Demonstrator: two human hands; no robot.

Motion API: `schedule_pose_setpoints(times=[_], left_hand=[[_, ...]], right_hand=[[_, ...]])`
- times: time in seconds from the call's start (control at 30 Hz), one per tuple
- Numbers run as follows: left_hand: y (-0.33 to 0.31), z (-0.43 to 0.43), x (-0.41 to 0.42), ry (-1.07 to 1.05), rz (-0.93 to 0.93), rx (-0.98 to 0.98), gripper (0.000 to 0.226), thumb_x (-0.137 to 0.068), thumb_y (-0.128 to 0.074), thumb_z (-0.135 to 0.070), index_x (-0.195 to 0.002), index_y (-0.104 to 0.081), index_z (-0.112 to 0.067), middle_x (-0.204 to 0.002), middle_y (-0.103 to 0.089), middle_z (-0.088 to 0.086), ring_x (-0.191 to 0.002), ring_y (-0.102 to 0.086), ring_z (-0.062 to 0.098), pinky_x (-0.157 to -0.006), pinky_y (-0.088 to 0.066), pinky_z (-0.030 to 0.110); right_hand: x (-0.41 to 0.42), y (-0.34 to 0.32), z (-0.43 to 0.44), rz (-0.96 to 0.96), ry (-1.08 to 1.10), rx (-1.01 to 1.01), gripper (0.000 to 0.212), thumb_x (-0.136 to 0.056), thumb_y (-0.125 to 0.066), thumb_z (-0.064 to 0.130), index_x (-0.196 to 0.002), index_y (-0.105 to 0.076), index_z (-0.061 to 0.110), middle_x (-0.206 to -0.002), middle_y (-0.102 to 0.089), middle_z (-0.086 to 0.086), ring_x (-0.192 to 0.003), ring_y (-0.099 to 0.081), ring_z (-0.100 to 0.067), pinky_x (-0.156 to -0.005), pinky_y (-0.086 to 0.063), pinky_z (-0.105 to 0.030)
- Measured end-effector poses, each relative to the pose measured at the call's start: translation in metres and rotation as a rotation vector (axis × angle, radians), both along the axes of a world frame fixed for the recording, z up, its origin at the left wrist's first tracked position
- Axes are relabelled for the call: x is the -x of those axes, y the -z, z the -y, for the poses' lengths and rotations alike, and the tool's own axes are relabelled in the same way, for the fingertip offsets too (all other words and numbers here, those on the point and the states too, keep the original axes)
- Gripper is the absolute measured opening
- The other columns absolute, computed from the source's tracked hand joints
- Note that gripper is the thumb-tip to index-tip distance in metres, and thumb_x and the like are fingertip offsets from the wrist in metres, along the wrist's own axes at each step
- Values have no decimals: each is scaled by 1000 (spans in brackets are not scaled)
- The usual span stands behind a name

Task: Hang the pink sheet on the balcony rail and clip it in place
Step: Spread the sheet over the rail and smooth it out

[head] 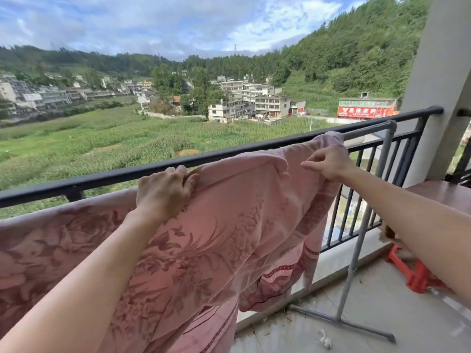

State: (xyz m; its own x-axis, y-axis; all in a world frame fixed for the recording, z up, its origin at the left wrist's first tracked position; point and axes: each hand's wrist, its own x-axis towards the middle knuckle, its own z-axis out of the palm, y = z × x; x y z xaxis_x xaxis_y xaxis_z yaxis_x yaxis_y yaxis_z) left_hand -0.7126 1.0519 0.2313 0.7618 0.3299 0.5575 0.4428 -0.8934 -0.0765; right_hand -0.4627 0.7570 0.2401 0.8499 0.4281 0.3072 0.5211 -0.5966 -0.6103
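The pink sheet [229, 225], patterned with darker flowers, hangs over a grey metal drying rack bar [367, 131] just inside the black balcony rail [102, 178]. My left hand [164, 191] is shut on a bunched fold at the sheet's top edge, close against the rail. My right hand [328, 161] pinches the sheet's upper right part near the bar. The sheet's lower right corner hangs loose above the floor. No clip is in view.
The rack's grey upright and foot [354, 266] stand on the tiled floor at right. A red plastic object [413, 273] lies on the floor behind my right forearm. A white pillar [438, 85] closes the rail's right end. Fields and buildings lie far below.
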Motion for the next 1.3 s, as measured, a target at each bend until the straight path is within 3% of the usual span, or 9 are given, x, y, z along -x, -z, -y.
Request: schedule_pose_setpoints(times=[0.2,0.37,0.53,0.67,0.77,0.93,1.0,1.17,1.3], left_hand=[[-3,-6,14,-65,1,6,46,-96,-25,-58,-102,-56,-24,-100,-66,2,-90,-63,29,-67,-36,37],[-7,-15,31,-158,2,38,48,-96,-27,-58,-110,-58,-25,-112,-65,5,-100,-59,30,-78,-37,42],[-19,13,22,-168,-5,41,55,-97,-20,-58,-117,-58,-24,-119,-65,10,-105,-59,31,-84,-38,44],[-30,16,58,-331,21,37,65,-95,-16,-59,-109,-66,-19,-109,-68,22,-96,-62,40,-72,-37,41],[-36,23,111,-399,2,39,62,-97,-20,-55,-111,-65,-15,-116,-65,24,-102,-61,43,-81,-41,45],[-37,35,149,-517,27,78,49,-100,-21,-47,-118,-57,-20,-124,-60,25,-109,-54,46,-93,-39,52],[-35,46,159,-465,85,58,49,-94,-24,-48,-118,-54,-18,-118,-60,25,-107,-54,46,-93,-41,55],[-33,98,132,-190,54,5,65,-89,-43,-63,-140,-44,-23,-138,-47,11,-126,-44,35,-107,-27,50],[-42,104,94,-243,50,83,51,-92,-51,-52,-135,-53,-26,-132,-56,7,-122,-48,31,-104,-30,47]], right_hand=[[-37,-5,28,-180,404,-142,73,-76,-77,46,-129,-53,3,-122,-60,-12,-115,-57,-31,-91,-47,-37],[-47,8,7,-456,80,-410,27,-70,-81,22,-83,-67,3,-76,-69,-11,-65,-63,-25,-69,-58,-45],[-62,-77,41,-303,-88,-911,18,-89,-59,10,-72,-65,10,-58,-62,3,-46,-59,-11,-52,-50,-29],[-37,-115,72,6,-141,-933,19,-85,-61,23,-70,-64,11,-47,-55,12,-45,-53,-12,-42,-44,-26],[11,-82,78,116,-234,-685,35,-83,-62,29,-65,-65,-1,-50,-58,-4,-50,-56,-27,-44,-48,-40],[38,10,95,-335,-457,489,17,-84,-69,12,-68,-66,7,-57,-66,-5,-54,-65,-25,-44,-49,-27],[44,-10,88,-130,-440,365,4,-82,-69,13,-80,-73,12,-70,-72,-3,-62,-70,-17,-55,-57,-34],[86,-76,46,561,-331,98,37,-86,-65,33,-122,-62,23,-111,-68,0,-101,-64,-22,-78,-52,-36],[100,-73,-4,511,-472,344,62,-88,-61,51,-144,-41,31,-138,-53,-4,-122,-53,-28,-89,-47,-44]])
